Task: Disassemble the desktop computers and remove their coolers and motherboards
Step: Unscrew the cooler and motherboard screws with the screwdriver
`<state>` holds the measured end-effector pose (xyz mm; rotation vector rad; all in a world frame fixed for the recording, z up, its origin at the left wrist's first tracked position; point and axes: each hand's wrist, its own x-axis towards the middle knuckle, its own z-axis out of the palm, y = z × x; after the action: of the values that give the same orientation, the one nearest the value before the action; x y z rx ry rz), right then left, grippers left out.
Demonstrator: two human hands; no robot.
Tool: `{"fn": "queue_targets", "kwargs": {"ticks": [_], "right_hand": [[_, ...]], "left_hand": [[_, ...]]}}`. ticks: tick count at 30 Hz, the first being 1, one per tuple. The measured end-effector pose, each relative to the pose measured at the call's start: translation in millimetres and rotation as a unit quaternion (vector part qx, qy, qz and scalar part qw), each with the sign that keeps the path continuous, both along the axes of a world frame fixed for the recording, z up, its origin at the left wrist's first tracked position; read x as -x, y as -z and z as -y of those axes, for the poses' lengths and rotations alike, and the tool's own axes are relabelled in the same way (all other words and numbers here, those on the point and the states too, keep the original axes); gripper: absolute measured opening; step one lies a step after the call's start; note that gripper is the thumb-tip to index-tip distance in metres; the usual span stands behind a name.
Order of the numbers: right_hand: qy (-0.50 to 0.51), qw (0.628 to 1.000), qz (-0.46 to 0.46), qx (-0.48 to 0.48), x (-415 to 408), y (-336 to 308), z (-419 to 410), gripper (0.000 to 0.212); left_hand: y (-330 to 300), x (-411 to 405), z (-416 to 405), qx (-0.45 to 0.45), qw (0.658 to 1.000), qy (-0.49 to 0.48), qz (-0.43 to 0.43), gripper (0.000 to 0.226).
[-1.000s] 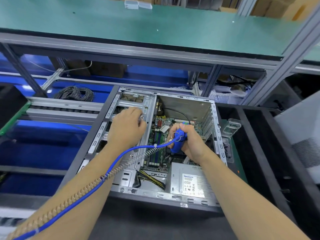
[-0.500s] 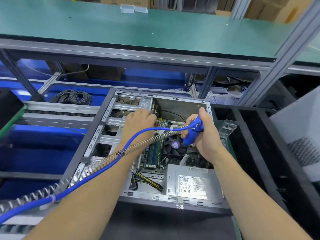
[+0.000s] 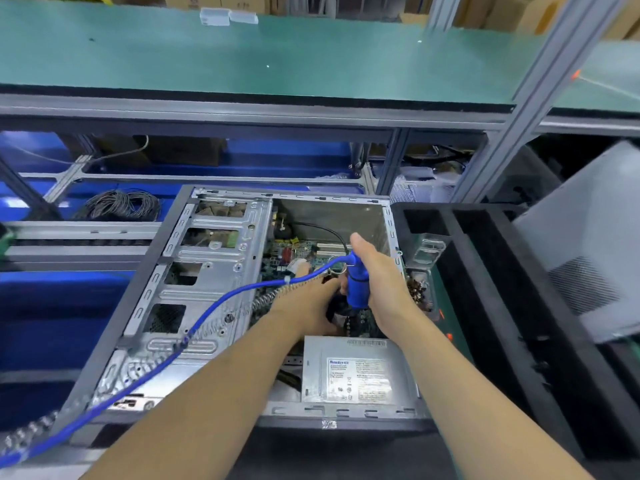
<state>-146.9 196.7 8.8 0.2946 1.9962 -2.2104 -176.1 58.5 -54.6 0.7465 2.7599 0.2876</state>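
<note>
Open computer case (image 3: 221, 271) lies on its side at centre, on counter (image 3: 346, 455). Drive-bay cage (image 3: 204, 265) fills case's left half; motherboard (image 3: 298, 251) inside, right of cage. Power supply (image 3: 353, 372) in case's near right corner. Left hand (image 3: 304, 306) and right hand (image 3: 377, 289) over motherboard, just behind power supply; electric screwdriver (image 3: 356, 285) upright in right hand's grip, its cable (image 3: 207, 317) trailing left and near across cage. Divided tray (image 3: 485, 271) right of case, touching it. Cable coil (image 3: 121, 204) behind and left of case. Raised shelf (image 3: 242, 64) behind, above all.
</note>
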Motion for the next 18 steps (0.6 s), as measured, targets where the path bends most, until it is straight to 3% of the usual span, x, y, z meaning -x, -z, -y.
{"fn": "queue_targets", "kwargs": {"ticks": [3, 7, 13, 18], "right_hand": [[-0.006, 1.0, 0.013, -0.019, 0.3, 3.1, 5.5, 0.057], [0.027, 0.999, 0.02, -0.001, 0.1, 6.5, 9.9, 0.053], [0.038, 0.999, 0.006, 0.003, -1.0, 10.8, 8.1, 0.036], [0.065, 0.997, -0.03, -0.015, -0.6, 9.9, 7.6, 0.046]], "left_hand": [[5.9, 2.7, 5.8, -0.027, 0.999, -0.001, 0.022, 0.061], [7.4, -0.4, 8.0, -0.008, 1.0, 0.004, -0.02, 0.06], [-0.2, -8.3, 10.1, -0.104, 0.992, -0.042, 0.064, 0.032], [-11.2, -12.4, 7.5, -0.072, 0.995, -0.047, 0.047, 0.021]]}}
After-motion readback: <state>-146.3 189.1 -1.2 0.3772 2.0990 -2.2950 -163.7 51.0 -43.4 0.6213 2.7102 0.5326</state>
